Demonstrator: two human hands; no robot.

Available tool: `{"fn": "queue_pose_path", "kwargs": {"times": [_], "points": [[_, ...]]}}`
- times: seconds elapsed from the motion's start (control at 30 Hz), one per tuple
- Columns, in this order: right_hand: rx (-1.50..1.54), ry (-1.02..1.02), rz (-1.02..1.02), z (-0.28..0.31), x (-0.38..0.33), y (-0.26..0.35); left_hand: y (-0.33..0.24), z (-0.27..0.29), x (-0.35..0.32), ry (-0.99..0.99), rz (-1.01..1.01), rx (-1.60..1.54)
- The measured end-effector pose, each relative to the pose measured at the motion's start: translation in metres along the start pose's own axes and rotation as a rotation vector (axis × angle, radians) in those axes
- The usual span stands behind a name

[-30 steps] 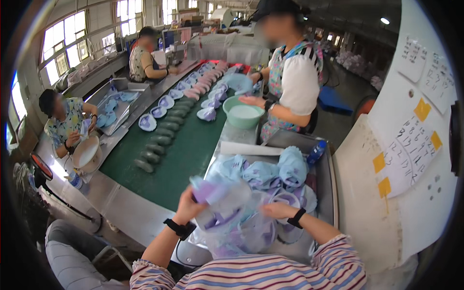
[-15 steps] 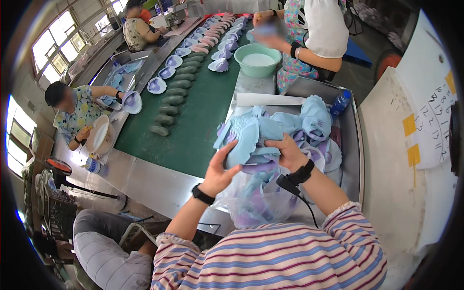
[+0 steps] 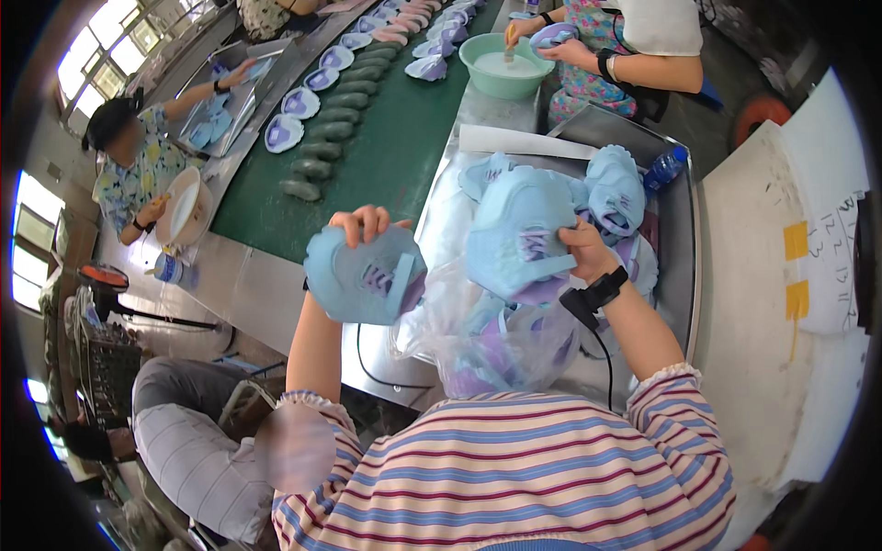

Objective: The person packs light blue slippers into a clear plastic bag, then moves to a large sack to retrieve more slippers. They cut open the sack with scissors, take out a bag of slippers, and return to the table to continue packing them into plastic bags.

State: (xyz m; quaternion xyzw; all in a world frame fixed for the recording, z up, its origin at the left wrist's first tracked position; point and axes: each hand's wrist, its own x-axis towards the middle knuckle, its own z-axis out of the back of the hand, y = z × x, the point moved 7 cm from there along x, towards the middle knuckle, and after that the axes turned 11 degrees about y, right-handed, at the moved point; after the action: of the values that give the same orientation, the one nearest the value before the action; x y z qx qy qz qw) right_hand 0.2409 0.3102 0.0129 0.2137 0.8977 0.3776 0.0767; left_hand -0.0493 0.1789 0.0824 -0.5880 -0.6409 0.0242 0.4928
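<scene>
My left hand (image 3: 361, 223) grips a light blue shoe upper (image 3: 342, 280) by its top edge, fingers curled over it, held up left of the tray. A second light blue shoe upper (image 3: 516, 216), with purple lacing, is pinched at its right side by my right hand (image 3: 590, 250). Behind and below it lie more blue and purple shoe uppers (image 3: 617, 188) in a heap in the metal tray (image 3: 678, 303). A clear plastic bag (image 3: 450, 344) with purple and blue pieces rests between my forearms. Both wrists carry black bands; a cable hangs from the right one.
A green belt (image 3: 386, 174) bears rows of dark shoe lasts (image 3: 326, 150) and pale uppers (image 3: 285, 133). One co-worker brushes an upper over a green basin (image 3: 503, 78); another sits left by a beige basin (image 3: 186, 207). A blue-capped bottle (image 3: 666, 168) stands in the tray.
My hands have moved apart from the bunch of uppers they held together. The left has swung left with one shoe upper; the right holds another above the heap.
</scene>
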Motion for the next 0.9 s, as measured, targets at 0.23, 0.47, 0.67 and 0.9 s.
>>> {"fn": "queue_pose_path", "kwargs": {"times": [0.23, 0.47, 0.67, 0.9], "points": [[0.212, 0.371, -0.114, -0.045, 0.009, -0.006, 0.028, -0.026, 0.027, 0.072, 0.083, -0.302], [-0.064, -0.087, -0.025, -0.033, 0.066, -0.024, 0.07, 0.025, 0.031, -0.542, 0.485, -0.019], [-0.151, -0.097, -0.123, -0.012, 0.063, -0.018, 0.068, 0.001, 0.01, -0.487, 0.413, 0.35], [-0.851, -0.179, -0.299, 0.004, 0.098, -0.044, 0.046, 0.061, -0.021, -0.597, 0.709, 0.541]]}}
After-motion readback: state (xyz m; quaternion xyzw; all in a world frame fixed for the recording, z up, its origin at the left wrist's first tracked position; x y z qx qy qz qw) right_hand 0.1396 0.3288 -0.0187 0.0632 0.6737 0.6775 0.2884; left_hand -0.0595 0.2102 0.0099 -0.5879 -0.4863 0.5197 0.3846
